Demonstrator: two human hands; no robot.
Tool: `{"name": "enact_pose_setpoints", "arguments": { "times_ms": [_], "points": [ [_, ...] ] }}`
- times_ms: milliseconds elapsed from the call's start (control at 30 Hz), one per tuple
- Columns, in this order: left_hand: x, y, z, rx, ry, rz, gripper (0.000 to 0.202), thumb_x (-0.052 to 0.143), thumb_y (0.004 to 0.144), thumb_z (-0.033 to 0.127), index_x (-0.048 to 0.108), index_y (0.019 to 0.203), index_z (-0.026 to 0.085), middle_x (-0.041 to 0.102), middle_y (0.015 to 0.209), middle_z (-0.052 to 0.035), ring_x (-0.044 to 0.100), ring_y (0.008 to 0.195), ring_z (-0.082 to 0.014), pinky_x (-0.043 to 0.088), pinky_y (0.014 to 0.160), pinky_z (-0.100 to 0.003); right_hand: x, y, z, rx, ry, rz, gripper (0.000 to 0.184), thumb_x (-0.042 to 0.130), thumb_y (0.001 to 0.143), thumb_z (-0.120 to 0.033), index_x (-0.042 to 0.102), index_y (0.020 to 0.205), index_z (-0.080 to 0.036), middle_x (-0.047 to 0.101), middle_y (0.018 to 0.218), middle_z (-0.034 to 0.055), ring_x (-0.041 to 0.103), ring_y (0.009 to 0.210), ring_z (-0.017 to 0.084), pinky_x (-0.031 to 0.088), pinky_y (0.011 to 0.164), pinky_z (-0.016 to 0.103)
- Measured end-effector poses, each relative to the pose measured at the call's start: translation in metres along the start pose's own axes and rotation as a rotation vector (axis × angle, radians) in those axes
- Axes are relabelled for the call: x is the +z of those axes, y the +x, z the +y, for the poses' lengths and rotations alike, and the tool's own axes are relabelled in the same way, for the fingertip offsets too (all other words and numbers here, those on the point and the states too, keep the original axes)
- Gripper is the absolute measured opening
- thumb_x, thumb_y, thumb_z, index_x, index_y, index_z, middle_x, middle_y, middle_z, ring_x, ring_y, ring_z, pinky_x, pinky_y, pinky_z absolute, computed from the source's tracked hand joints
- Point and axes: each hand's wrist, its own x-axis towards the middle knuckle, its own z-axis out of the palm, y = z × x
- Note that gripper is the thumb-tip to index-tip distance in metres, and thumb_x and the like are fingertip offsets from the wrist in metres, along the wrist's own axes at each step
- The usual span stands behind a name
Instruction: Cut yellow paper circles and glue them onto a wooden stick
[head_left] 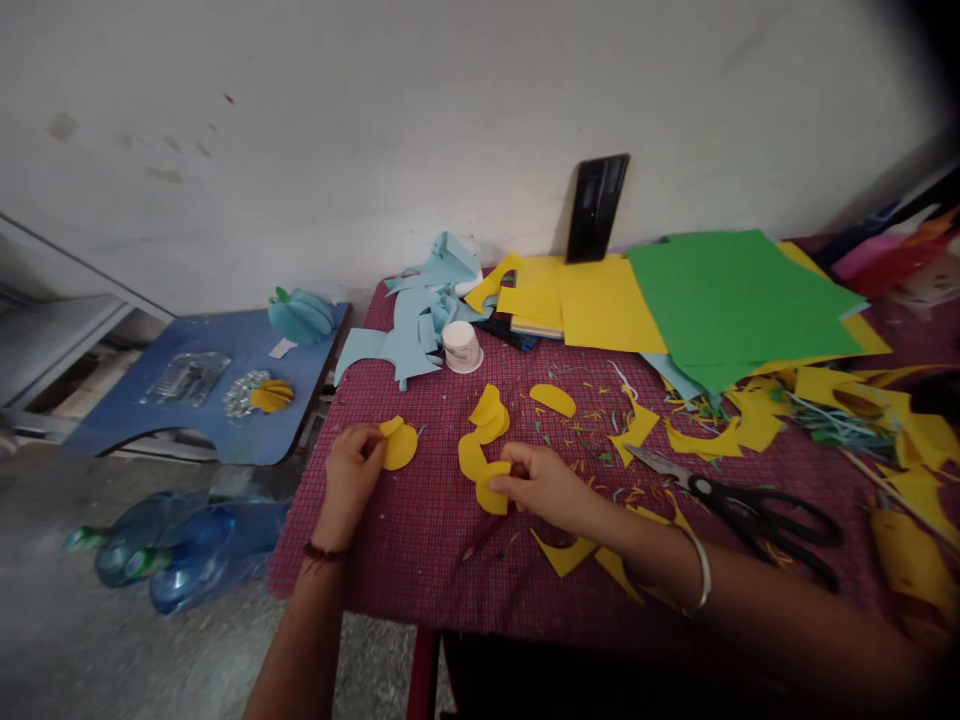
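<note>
My left hand (349,478) pinches a folded yellow paper circle (397,444) just above the red checked tablecloth (420,540). My right hand (544,483) is closed on another yellow paper circle (489,487) lying on the cloth. More yellow circles (484,420) lie stacked between and behind my hands, and a folded half circle (553,399) sits further back.
Black scissors (750,505) lie to the right of my right hand among yellow scraps (577,552). Behind are a white cup (462,347), light blue paper cuttings (420,320), yellow and green sheets (735,300) and a black phone (596,207) against the wall. Plastic bottles (172,550) lie on the floor.
</note>
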Motion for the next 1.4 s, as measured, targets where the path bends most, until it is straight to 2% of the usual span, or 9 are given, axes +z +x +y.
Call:
{"name": "enact_pose_setpoints", "arguments": {
  "times_ms": [200,333,433,533,600,733,833,1000,1400],
  "points": [
    [-0.009,-0.040,0.052,0.189,0.135,-0.028,0.022,0.057,0.082,0.036,0.068,0.092,0.020,0.062,0.119,-0.0138,0.052,0.116,-0.0320,0.035,0.102,-0.053,-0.009,-0.008,-0.010,-0.035,0.026,0.008,0.007,0.050,0.081,-0.015,0.050,0.075,-0.020,0.052,0.058,-0.0058,0.045,0.048,0.009,0.033,0.046,0.019],
    [0.004,-0.079,0.105,0.016,-0.452,-0.364,0.031,0.060,0.081,0.036,0.061,0.109,0.022,0.069,0.104,-0.0093,0.065,0.094,-0.0230,0.052,0.080,-0.036,-0.001,-0.023,-0.015,-0.100,-0.097,-0.066,0.006,0.053,0.079,-0.015,0.053,0.075,-0.019,0.056,0.064,-0.0039,0.049,0.056,0.010,0.035,0.050,0.020],
    [0.015,-0.083,0.122,-0.148,-0.671,-0.528,0.017,0.065,0.076,0.035,0.060,0.075,0.019,0.065,0.068,-0.0016,0.061,0.061,-0.0150,0.049,0.056,-0.025,0.000,-0.027,-0.018,-0.145,-0.138,-0.104,0.003,0.054,0.080,-0.017,0.056,0.079,-0.019,0.056,0.066,-0.0040,0.051,0.058,0.010,0.035,0.051,0.020],
    [0.018,-0.059,0.115,-0.194,-0.668,-0.484,0.022,0.066,0.073,0.036,0.056,0.066,0.018,0.058,0.059,0.0021,0.054,0.052,-0.0113,0.043,0.050,-0.022,-0.023,-0.019,-0.021,-0.178,-0.159,-0.035,0.009,0.052,0.082,-0.016,0.057,0.088,-0.019,0.061,0.072,-0.0024,0.055,0.064,0.012,0.041,0.057,0.022],
    [0.019,-0.037,0.104,-0.156,-0.578,-0.470,0.022,0.064,0.074,0.038,0.056,0.068,0.019,0.059,0.061,0.0013,0.055,0.054,-0.0128,0.045,0.052,-0.024,-0.051,-0.008,-0.022,-0.243,-0.330,0.195,0.010,0.051,0.084,-0.016,0.058,0.089,-0.020,0.063,0.080,0.0002,0.057,0.072,0.014,0.043,0.066,0.026],
    [0.025,-0.008,0.094,0.127,-0.027,-0.295,0.022,0.062,0.076,0.038,0.063,0.086,0.018,0.066,0.080,-0.0076,0.063,0.076,-0.0250,0.051,0.071,-0.040,-0.101,0.014,-0.018,-0.219,-0.767,0.498,0.010,0.053,0.085,-0.021,0.058,0.094,-0.017,0.062,0.091,0.0062,0.057,0.080,0.018,0.041,0.071,0.029],
    [0.040,-0.007,0.104,0.377,0.214,-0.155,0.038,0.060,0.081,0.036,0.060,0.111,0.014,0.063,0.112,-0.0172,0.056,0.108,-0.0329,0.043,0.094,-0.049,-0.112,0.025,-0.010,-0.150,-0.960,0.444,0.014,0.056,0.086,-0.028,0.057,0.093,-0.016,0.060,0.094,0.0082,0.056,0.083,0.020,0.041,0.071,0.029],
    [0.076,-0.021,0.121,0.587,0.264,-0.361,0.042,0.060,0.083,0.030,0.054,0.122,0.019,0.056,0.131,-0.0129,0.048,0.121,-0.0315,0.038,0.101,-0.048,-0.102,0.033,-0.003,-0.172,-1.058,0.337,0.006,0.059,0.083,-0.021,0.058,0.083,-0.016,0.058,0.092,0.0089,0.055,0.087,0.020,0.040,0.078,0.029],
    [0.089,-0.018,0.104,0.605,0.067,-0.337,0.033,0.045,0.093,0.032,0.055,0.121,0.018,0.060,0.123,-0.0107,0.052,0.114,-0.0244,0.040,0.099,-0.044,-0.099,0.034,-0.002,-0.267,-0.965,0.276,0.008,0.062,0.075,-0.011,0.058,0.071,-0.017,0.057,0.087,0.0066,0.052,0.089,0.020,0.037,0.083,0.031]
  ]
}}
